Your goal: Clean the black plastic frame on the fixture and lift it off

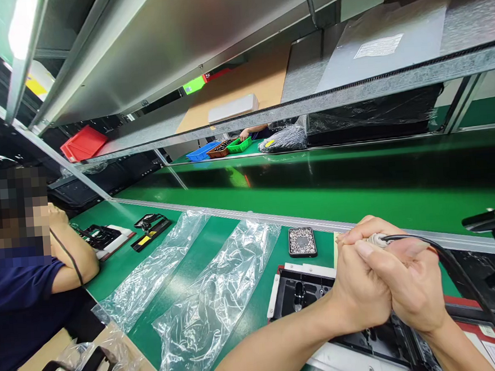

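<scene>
My left hand (358, 282) and my right hand (409, 287) are pressed together above a black moulded part (305, 289) that lies on a white-edged fixture. Both hands close around the pale end of a black cable (452, 261). The cable leaves my right hand and curves down to the right. The pale cable tip (376, 240) shows between my thumbs. A small black tray of screws (302, 241) sits just left of my hands on the green bench.
Two clear plastic bags (215, 301) lie on the green bench (256, 315) to my left. A co-worker in a dark blue shirt (22, 303) sits at far left by black parts (101, 236). A green conveyor (358, 186) runs behind. A black tool holder (493, 220) stands at right.
</scene>
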Demonstrator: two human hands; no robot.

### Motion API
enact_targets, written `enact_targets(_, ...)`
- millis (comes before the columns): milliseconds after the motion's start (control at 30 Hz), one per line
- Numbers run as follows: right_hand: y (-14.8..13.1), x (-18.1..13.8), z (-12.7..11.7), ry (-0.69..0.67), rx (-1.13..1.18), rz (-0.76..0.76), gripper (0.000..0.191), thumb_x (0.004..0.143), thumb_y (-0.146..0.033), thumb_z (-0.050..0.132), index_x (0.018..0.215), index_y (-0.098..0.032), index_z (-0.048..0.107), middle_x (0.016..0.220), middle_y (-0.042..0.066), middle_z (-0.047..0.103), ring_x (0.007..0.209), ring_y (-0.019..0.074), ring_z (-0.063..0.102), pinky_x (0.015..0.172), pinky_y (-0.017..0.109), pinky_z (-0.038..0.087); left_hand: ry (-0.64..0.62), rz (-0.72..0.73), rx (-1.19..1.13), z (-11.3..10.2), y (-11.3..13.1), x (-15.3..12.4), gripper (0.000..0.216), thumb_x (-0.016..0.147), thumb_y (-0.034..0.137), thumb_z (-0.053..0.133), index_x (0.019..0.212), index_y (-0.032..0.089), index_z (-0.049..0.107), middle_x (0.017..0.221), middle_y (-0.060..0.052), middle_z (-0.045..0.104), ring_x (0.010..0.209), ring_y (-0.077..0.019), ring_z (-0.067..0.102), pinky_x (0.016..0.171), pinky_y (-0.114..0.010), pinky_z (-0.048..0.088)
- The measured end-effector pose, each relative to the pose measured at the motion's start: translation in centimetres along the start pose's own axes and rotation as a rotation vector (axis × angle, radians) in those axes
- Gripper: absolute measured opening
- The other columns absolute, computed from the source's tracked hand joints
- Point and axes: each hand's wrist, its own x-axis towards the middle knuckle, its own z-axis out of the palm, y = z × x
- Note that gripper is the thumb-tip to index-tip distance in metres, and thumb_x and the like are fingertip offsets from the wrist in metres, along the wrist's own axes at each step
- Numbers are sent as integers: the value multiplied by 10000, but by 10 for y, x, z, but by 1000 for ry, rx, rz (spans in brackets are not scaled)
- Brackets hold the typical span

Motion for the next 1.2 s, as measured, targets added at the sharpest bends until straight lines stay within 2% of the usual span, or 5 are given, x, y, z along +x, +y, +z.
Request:
enact_targets(500, -1, 0, -1, -11, 31, -2, 252, 1018, -331, 577, 835, -223, 712, 955, 42, 686, 849, 203, 650, 747, 321, 521, 9, -56, 11, 3, -5, -1, 334, 1020, 395, 441, 819, 195, 616, 831, -56, 601, 780, -187, 579, 671, -313, 523)
enact_targets(633, -1, 1, 0, -17, 32, -5, 320, 1026, -329, 567, 748, -216, 677, 983, 44, 691, 874, 196, 651, 762, 309, 513, -6, -58, 6, 2, -6, -1, 341, 1024, 401, 442, 814, 200, 621, 801, -41, 568, 764, -187, 559, 669, -319, 510)
enact_targets(900, 2, -2, -2, -16, 31, 15, 229, 1024, -348, 575, 875, -226, 699, 958, 35, 673, 858, 197, 646, 770, 317, 525, -27, -27, 5, 0, -2, 0, 301, 1031, 363, 423, 903, 193, 637, 872, -54, 593, 811, -192, 560, 696, -322, 517)
enact_targets(1067, 3, -2, -2, -17, 32, 20, 208, 1022, -359, 581, 917, -229, 705, 973, 39, 673, 873, 208, 646, 773, 327, 529, -20, -32, -18, 1, -1, 1, 308, 1028, 363, 434, 845, 195, 617, 876, -48, 583, 828, -189, 552, 706, -319, 503)
enact_targets(1200, 2, -1, -1, -20, 32, 17, 264, 1022, -360, 579, 824, -225, 692, 984, 40, 674, 876, 202, 645, 772, 319, 525, -29, -59, -22, 1, 0, 1, 304, 1032, 371, 429, 867, 196, 615, 871, -48, 558, 844, -197, 567, 721, -325, 525)
